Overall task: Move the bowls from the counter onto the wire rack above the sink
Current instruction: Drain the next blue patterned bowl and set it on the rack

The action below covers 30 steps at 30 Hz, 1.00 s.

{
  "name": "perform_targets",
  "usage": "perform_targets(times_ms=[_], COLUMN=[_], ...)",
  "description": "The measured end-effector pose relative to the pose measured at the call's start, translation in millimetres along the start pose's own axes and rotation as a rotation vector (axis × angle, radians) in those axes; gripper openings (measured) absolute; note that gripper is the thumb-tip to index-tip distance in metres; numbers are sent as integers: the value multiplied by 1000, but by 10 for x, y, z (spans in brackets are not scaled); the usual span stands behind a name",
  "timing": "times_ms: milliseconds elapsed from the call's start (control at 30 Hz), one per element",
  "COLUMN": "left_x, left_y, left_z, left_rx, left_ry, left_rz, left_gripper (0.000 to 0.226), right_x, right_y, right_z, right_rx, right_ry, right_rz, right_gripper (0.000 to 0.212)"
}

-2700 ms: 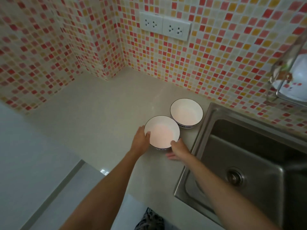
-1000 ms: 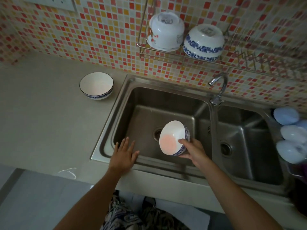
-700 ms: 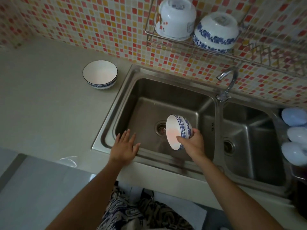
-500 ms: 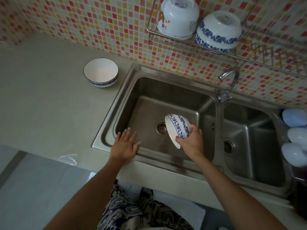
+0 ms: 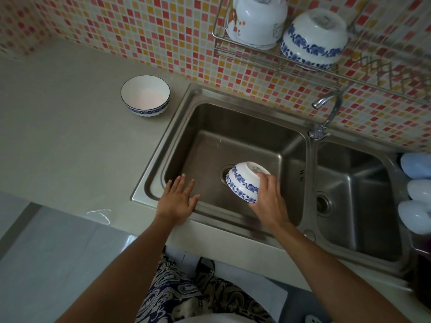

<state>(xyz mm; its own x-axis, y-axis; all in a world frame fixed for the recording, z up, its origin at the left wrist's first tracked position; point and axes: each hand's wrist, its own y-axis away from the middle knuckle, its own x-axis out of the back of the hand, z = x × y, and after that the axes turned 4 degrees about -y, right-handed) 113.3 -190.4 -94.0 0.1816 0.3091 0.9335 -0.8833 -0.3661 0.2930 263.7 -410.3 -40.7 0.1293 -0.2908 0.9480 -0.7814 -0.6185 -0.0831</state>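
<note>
My right hand [image 5: 268,201] grips a white bowl with blue flowers [image 5: 243,180], turned upside down over the left basin of the steel sink [image 5: 163,145]. My left hand [image 5: 178,201] lies flat and open on the sink's front rim, holding nothing. A second white bowl with a blue band [image 5: 145,95] stands upright on the counter [image 5: 65,141], left of the sink. On the wall above the sink, the wire rack [image 5: 363,80] carries two upturned bowls: a white one [image 5: 255,18] and a blue-flowered one [image 5: 313,38].
A curved steel tap [image 5: 326,113] rises between the two basins, below the rack. Pale blue rounded objects [image 5: 417,183] sit at the sink's right edge. Mosaic tiles cover the wall behind. The rack's right part holds a zigzag wire divider [image 5: 384,68].
My right hand lifted one bowl off the counter, carried it over the left basin and rotated it from mouth-up to upside down. My left hand let go and settled on the sink rim.
</note>
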Motion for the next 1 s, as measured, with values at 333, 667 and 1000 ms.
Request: perform_targets(times_ms=[333, 667, 1000], left_x=[34, 694, 2751], left_y=[2, -157, -993], left_z=[13, 67, 465], left_rx=[-7, -38, -346], left_ry=[0, 191, 2], left_rz=[-38, 90, 680], left_gripper=[87, 115, 57], right_x=[127, 1021, 1828], right_y=[-68, -380, -678], right_z=[-36, -265, -608], right_rx=[-244, -843, -690], right_ry=[-227, -1601, -2015], right_rz=[81, -25, -30], right_gripper=[79, 20, 22])
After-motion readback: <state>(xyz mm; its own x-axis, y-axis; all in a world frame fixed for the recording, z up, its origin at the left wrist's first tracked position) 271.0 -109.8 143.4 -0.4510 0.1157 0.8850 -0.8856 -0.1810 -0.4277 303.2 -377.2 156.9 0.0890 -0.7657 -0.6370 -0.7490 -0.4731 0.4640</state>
